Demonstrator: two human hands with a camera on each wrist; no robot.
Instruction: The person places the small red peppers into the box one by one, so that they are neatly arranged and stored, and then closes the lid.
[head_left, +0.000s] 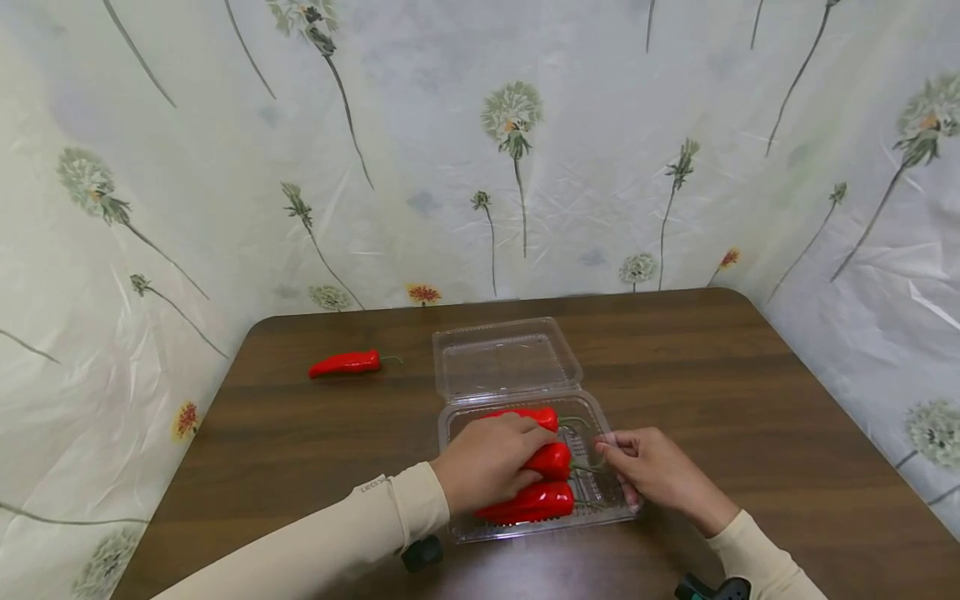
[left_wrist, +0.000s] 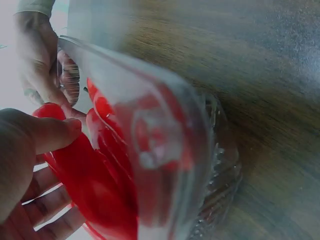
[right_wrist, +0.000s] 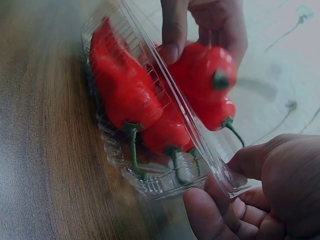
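Note:
A clear plastic clamshell box [head_left: 542, 533] lies on the table with its lid [head_left: 504, 360] folded back, and several red peppers with green stems are in it. My left hand [head_left: 483, 462] is over the box, gripping a red pepper [head_left: 553, 461] between thumb and fingers. In the right wrist view, that pepper [right_wrist: 200, 75] sits above the others, stem toward the camera. One pepper [head_left: 538, 502] lies along the near side of the box, another [head_left: 546, 417] along the far side. My right hand [head_left: 660, 471] pinches the box's right rim between thumb and fingers.
A single red pepper [head_left: 347, 363] lies on the brown wooden table [head_left: 697, 375], left of the lid. Behind the table and at both sides hangs a pale sheet [head_left: 420, 167] printed with dandelions.

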